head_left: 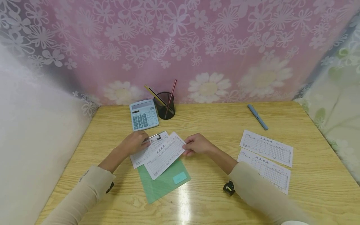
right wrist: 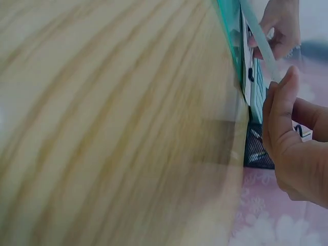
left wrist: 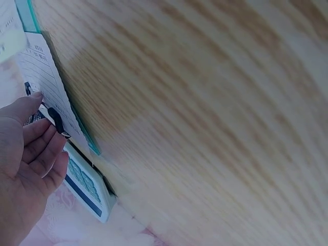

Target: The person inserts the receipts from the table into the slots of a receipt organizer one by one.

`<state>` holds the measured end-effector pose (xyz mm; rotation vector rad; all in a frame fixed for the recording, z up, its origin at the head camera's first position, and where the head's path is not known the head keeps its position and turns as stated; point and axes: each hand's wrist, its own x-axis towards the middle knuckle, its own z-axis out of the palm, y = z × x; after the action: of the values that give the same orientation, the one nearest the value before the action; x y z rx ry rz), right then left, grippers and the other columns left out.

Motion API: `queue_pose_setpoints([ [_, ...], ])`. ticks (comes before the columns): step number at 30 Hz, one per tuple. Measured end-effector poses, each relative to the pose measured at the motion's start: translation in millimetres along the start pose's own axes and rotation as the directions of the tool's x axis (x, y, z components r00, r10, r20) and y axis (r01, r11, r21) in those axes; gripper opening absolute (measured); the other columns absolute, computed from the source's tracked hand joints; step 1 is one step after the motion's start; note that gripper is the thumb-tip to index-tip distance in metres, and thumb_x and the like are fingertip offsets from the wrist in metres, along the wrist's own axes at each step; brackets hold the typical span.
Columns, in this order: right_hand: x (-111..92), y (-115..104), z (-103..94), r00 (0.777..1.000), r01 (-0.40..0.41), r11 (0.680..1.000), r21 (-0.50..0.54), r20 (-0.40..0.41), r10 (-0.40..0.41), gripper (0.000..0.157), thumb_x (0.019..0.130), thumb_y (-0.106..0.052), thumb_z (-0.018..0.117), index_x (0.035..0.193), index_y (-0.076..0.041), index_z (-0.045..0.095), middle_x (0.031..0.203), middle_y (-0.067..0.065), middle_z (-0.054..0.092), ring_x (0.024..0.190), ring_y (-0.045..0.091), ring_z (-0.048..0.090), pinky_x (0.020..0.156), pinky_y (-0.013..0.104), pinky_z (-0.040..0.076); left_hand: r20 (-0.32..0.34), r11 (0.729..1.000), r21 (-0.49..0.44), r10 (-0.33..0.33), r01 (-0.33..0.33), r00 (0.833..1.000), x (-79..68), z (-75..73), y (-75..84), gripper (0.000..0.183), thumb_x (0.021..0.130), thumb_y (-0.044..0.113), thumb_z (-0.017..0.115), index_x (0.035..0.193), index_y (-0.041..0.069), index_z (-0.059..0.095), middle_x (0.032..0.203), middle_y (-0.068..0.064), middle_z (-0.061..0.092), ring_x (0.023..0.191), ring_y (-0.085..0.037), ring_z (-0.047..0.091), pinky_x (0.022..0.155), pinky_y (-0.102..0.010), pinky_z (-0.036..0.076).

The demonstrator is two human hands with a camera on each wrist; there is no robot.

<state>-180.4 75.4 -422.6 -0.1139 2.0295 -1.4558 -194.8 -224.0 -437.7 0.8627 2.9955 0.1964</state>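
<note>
A green clipboard (head_left: 157, 190) lies on the table with a light blue label on its lower part. One printed form (head_left: 140, 158) rests at its top, under the metal clip (head_left: 154, 136). My left hand (head_left: 136, 143) grips that clip, thumb on one side and fingers on the other, as the left wrist view (left wrist: 33, 148) also shows. Between thumb and fingers, my right hand (head_left: 197, 144) pinches the right edge of a second printed form (head_left: 166, 156). This sheet slants over the first one and, in the right wrist view, stands raised from the board.
Behind the clipboard are a blue calculator (head_left: 144, 115) and a black mesh pen cup (head_left: 166, 107) with pencils. Two more printed forms (head_left: 267, 147) lie at the right, with a blue pen (head_left: 257, 117) beyond them. A small black object (head_left: 229, 188) is beside the right sleeve.
</note>
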Motion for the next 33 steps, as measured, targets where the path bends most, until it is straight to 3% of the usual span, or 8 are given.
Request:
queue_pose_setpoints([
  [9, 14.8, -5.9, 27.0, 0.992, -0.125, 0.988, 0.087, -0.026, 0.127, 0.012, 0.091, -0.003, 0.059, 0.1, 0.005, 0.059, 0.073, 0.013, 0.07, 0.061, 0.013, 0.068, 0.062, 0.028, 0.058, 0.001, 1.0, -0.004, 0.015, -0.015, 1.0, 1.6, 1.3, -2.8, 0.021, 0.088, 0.023, 0.068, 0.095, 0.004, 0.069, 0.085, -0.005, 0.065, 0.075, -0.015, 0.058, 0.07, -0.031, 0.051],
  [18, 20.9, -5.9, 50.4, 0.989, -0.126, 0.991, 0.036, -0.068, 0.128, 0.009, 0.092, -0.004, 0.058, 0.097, 0.003, 0.054, 0.078, 0.015, 0.073, 0.062, 0.017, 0.071, 0.06, 0.029, 0.057, 0.012, 1.0, 0.014, 0.022, -0.022, 1.0, 2.1, -2.3, 1.0, 0.018, 0.087, 0.022, 0.069, 0.09, 0.004, 0.068, 0.08, -0.004, 0.063, 0.069, -0.014, 0.055, 0.066, -0.031, 0.049],
  [26, 22.6, -8.4, 54.3, 0.983, -0.151, 0.988, 0.039, -0.104, 0.154, 0.006, 0.09, -0.003, 0.06, 0.092, 0.002, 0.057, 0.076, 0.014, 0.073, 0.063, 0.018, 0.071, 0.06, 0.027, 0.057, -0.028, 0.978, 0.186, 0.106, -0.099, 0.994, 5.2, 2.2, 4.5, 0.021, 0.085, 0.023, 0.07, 0.084, 0.002, 0.069, 0.075, -0.005, 0.064, 0.067, -0.016, 0.056, 0.068, -0.032, 0.05],
  [33, 24.1, -14.2, 57.1, 0.975, -0.185, 0.983, 0.021, -0.119, 0.186, 0.009, 0.089, -0.005, 0.062, 0.094, 0.001, 0.057, 0.074, 0.013, 0.073, 0.066, 0.018, 0.072, 0.058, 0.027, 0.057, -0.022, 0.969, 0.226, 0.111, -0.103, 0.994, 4.1, 1.0, 8.8, 0.019, 0.086, 0.022, 0.067, 0.083, 0.003, 0.068, 0.076, -0.005, 0.063, 0.068, -0.016, 0.055, 0.066, -0.029, 0.049],
])
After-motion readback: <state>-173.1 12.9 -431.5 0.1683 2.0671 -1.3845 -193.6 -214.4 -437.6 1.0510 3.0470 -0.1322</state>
